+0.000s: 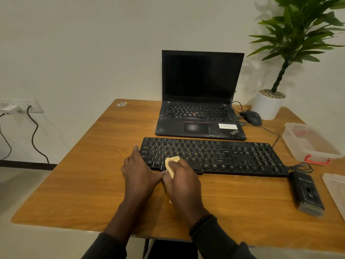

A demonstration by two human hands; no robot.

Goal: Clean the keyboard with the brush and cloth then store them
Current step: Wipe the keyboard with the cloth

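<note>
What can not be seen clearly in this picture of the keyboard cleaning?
- Cloth: mostly covered by the right hand, head view.
- Keyboard left front keys: hidden under both hands; left hand.
- Flat clear item: cut by the right edge.
- Brush label: too small to read.

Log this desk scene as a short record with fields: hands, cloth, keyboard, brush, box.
left hand: left hand rests on the keyboard's left end
right hand: right hand holds the cloth
cloth: small yellow cloth on the lower left keys
keyboard: black full-size keyboard on the wooden table
brush: black handheld brush, lying right of the keyboard
box: clear plastic box, lid off
</note>
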